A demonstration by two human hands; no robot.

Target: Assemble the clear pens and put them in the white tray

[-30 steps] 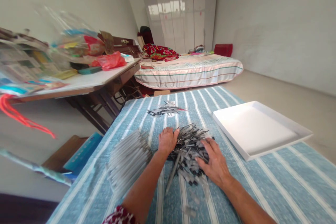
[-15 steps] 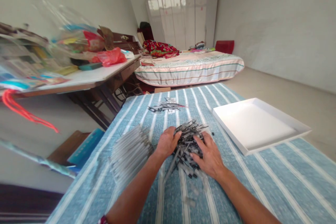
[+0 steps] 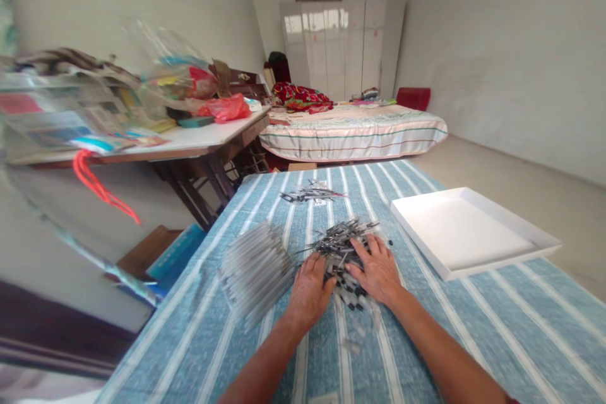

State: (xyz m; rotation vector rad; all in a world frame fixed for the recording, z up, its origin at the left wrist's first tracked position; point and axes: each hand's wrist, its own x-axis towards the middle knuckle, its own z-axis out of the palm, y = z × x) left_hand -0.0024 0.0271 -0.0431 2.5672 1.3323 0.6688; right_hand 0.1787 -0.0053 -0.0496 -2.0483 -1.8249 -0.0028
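Note:
A loose heap of thin black and grey pieces (image 3: 338,240) lies on the blue striped cloth. My left hand (image 3: 310,287) rests against the near left side of this heap, thumb apart from the fingers. Spread over the right side of the heap is my right hand (image 3: 376,268), its fingers apart and touching the pieces. Left of my left hand, many pale grey sticks (image 3: 258,271) lie side by side. A smaller group of dark pieces (image 3: 310,192) sits farther back on the cloth. What lies under my palms is hidden.
An open white box lid or tray (image 3: 473,233) stands on the cloth at the right. At the left, a side table (image 3: 208,136) carries bags and papers, with red cords (image 3: 101,186) hanging down. A bed (image 3: 355,132) stands beyond the cloth-covered table.
My left hand has moved nearer to me, from the heap's upper left to its lower left side. My right hand stays on the heap. The view has shifted slightly.

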